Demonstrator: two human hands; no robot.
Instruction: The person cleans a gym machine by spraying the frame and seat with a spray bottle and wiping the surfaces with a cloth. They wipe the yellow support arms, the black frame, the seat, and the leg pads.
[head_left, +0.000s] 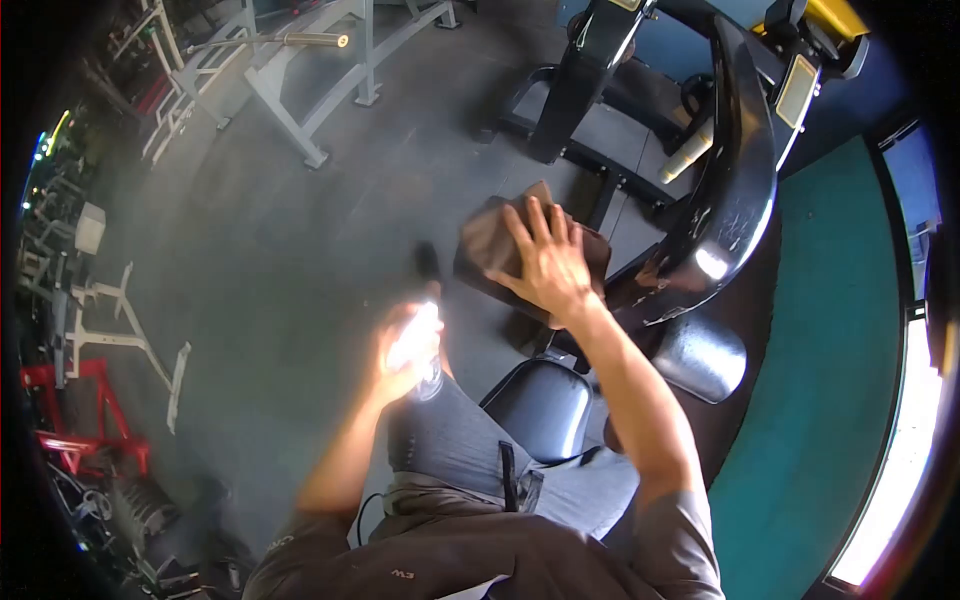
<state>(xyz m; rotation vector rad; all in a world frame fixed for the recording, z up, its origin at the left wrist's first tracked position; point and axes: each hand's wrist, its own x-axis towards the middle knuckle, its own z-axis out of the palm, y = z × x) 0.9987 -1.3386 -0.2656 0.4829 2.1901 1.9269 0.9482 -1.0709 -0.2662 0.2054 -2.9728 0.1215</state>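
Spread fingers of my right hand press flat on a brown cloth, which lies over a dark pad of a black gym machine. My left hand is wrapped round a clear bottle, whose upper part is washed out by glare. The bottle is held over my leg, to the left of a black seat. Part of the pad is hidden under the cloth and my right hand.
A second black pad sits right of the seat. Grey metal racks with a bar stand at the upper left. A red frame and a white frame are at the left. A teal wall runs along the right.
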